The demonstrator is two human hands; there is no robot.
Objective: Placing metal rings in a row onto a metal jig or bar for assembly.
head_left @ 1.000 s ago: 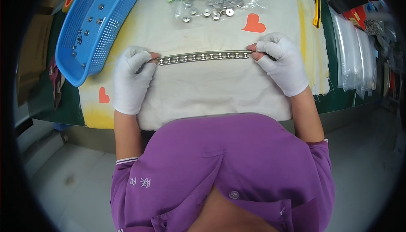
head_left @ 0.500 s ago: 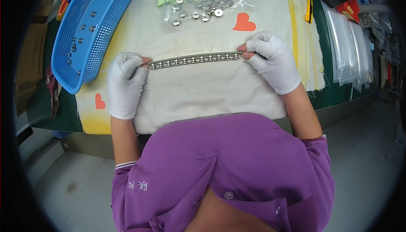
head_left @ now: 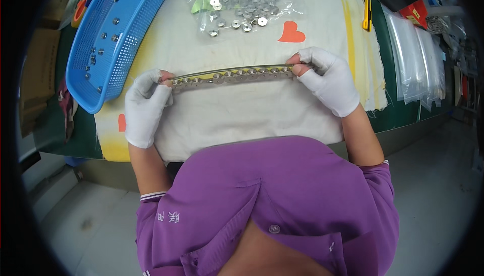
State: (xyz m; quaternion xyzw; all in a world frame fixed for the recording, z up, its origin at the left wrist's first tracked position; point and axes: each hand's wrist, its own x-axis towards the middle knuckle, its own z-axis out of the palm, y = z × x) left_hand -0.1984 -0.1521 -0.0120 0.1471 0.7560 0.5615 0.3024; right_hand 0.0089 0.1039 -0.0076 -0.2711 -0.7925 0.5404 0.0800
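Left hand and right hand, white-gloved, pinched opposite ends of a slim metal strip lined with round pieces, mid-frame; fingers hid its tips | perforated blue plastic basket stood upper left; crinkly clear bag of shiny discs lay upper centre | creased white cloth spread below

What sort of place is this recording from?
Probably a workshop or factory handling metal parts. Signs: a clear plastic bag with round silver discs, a blue perforated plastic basket with small silver pieces, and a long silver strip lined with round pieces, held by the white-gloved left hand and right hand.
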